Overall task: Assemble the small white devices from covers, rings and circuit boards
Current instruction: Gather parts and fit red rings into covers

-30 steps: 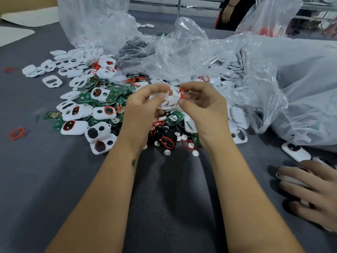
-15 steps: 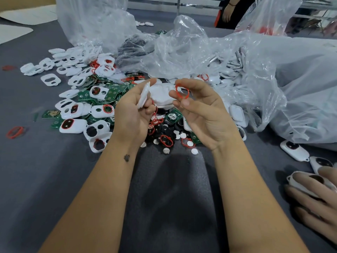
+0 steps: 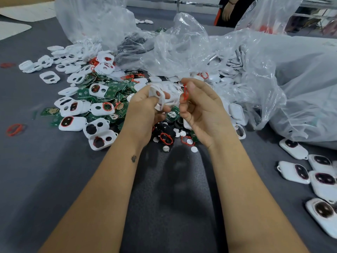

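I see a grey table filling the view, with big clear plastic bags heaped from twelve o'clock round to three o'clock. At about ten o'clock of my hands lies a spread pile of white covers, some with dark or red-rimmed openings, mixed with green circuit boards. At four o'clock, near the table's right edge, sits a cluster of finished white devices with dark windows.

Both forearms reach up from six o'clock to the middle of the view. My left hand is curled round a white cover, fingers and thumb wrapped over its edge, one fingertip showing through an opening. My right hand sits just beside it at three o'clock, thumb and forefinger pinching a thin red ring that stands roughly upright, close to the cover; I cannot tell whether the two touch.

Just below the hands, at six o'clock, are black parts, loose red rings and small white round discs. A lone red ring lies well apart at nine o'clock.
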Available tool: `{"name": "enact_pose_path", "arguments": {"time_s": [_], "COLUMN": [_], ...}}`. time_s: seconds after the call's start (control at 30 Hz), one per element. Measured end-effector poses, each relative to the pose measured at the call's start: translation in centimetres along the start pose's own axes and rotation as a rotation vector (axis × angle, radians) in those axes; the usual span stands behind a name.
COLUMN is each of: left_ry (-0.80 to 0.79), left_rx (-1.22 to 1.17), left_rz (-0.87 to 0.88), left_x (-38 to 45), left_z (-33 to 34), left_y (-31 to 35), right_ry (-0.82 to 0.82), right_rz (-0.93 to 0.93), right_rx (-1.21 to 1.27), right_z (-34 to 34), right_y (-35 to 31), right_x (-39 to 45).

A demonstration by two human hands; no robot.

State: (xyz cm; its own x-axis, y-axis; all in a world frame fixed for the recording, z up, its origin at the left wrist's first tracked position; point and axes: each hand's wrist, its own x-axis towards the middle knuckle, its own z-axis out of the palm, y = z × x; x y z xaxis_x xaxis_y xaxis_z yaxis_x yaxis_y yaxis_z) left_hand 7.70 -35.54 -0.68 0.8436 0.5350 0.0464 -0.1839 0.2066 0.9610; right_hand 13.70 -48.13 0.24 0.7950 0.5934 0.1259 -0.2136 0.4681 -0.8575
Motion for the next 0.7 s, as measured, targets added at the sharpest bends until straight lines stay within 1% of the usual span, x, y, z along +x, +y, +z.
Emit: {"name": "enact_pose_path", "arguments": {"time_s": [0.03, 0.13, 0.2, 0.3, 0.4, 0.5, 0.53, 0.63, 0.7], "left_ry": [-0.025, -0.169, -0.231, -0.250, -0.256, -0.214, -0.178, -0.084, -0.029], "left_rx": [-0.027, -0.135, -0.157, -0.159, -0.194, -0.199, -0.154, 0.104, 0.183], "left_rz": [-0.015, -0.038, -0.050, -0.069, -0.051, -0.051, -0.050, 0.012, 0.066], "left_x": [0.0, -0.3, -0.5, -0.5, -0.5, -0.4, -0.3, -0.6, -1.1], "left_z": [0.1, 0.3, 0.6, 0.9, 0.7, 0.3, 0.2, 0.5, 1.2], "left_y": [-0.1, -0.1, 0.1, 0.2, 0.1, 0.0, -0.1, -0.2, -0.3], "right_ry": [0.022, 0.055, 0.063, 0.063, 0.043, 0.018, 0.013, -0.009, -0.020], "right_rz": [-0.012, -0.073, -0.122, -0.184, -0.210, -0.203, -0.195, -0.169, -0.164], "right_rx": [-0.036, -0.107, -0.178, -0.259, -0.263, -0.248, -0.238, -0.182, -0.161], "right_z": [0.1, 0.3, 0.3, 0.4, 0.4, 0.4, 0.4, 0.5, 0.6], "right_y": [0.1, 0.4, 0.5, 0.7, 0.6, 0.6, 0.6, 0.6, 0.7], "right_x": [0.0, 0.1, 0.1, 0.1, 0.1, 0.1, 0.1, 0.1, 0.2]}}
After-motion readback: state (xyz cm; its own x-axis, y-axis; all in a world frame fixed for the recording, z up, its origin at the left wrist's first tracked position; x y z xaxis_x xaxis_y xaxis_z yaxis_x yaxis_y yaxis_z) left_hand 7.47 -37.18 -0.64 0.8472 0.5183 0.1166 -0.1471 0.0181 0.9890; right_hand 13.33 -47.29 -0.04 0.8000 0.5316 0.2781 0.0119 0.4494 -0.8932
